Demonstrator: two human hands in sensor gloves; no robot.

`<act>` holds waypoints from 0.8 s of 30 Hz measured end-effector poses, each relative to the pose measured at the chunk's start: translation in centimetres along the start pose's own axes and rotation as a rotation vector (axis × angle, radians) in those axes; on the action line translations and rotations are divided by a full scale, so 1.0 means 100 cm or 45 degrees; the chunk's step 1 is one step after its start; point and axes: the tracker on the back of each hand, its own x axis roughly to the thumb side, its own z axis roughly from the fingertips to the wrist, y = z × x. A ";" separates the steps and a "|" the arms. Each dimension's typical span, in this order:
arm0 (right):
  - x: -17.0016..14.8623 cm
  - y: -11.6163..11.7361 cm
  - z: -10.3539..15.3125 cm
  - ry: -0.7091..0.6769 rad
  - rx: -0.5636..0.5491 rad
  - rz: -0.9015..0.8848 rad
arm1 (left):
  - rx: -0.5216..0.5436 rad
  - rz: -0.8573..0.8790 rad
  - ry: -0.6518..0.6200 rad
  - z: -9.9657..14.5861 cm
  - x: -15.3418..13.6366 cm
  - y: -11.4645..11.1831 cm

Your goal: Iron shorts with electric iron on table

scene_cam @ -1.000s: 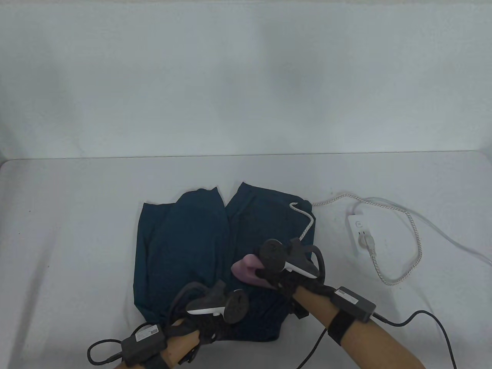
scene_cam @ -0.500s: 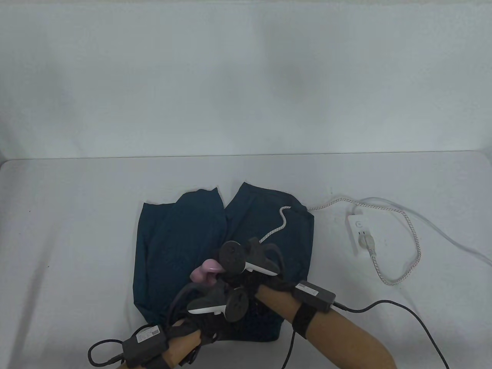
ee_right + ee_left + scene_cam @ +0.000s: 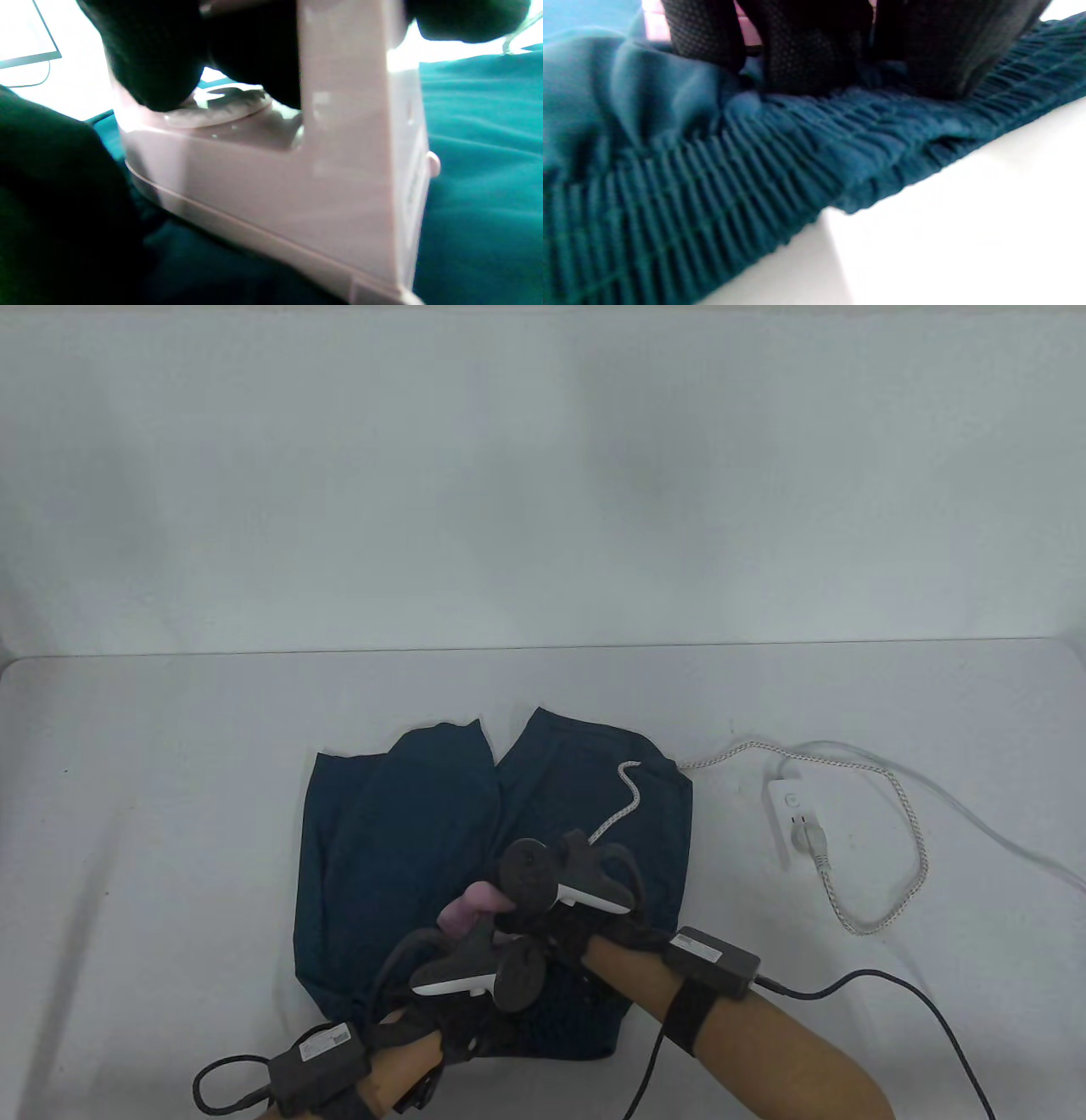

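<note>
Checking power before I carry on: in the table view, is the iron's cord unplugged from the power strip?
No: the braided cord loops across the table and its plug sits in the white power strip.

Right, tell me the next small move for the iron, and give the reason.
Probably glide the iron away from the waistband, up the leg of the shorts. The right hand grips its handle with the soleplate on the fabric close to the left hand, whose fingers press the cloth down by the waistband; most of the leg lies beyond.
</note>
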 end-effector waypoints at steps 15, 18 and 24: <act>-0.046 -0.005 0.039 0.054 0.009 0.021 | -0.002 0.020 -0.016 0.000 -0.002 0.001; -0.053 -0.006 0.042 0.076 0.003 -0.064 | 0.002 0.027 -0.025 -0.001 -0.003 0.001; -0.065 -0.015 0.043 0.093 -0.029 -0.196 | -0.004 0.064 -0.071 -0.002 -0.006 -0.001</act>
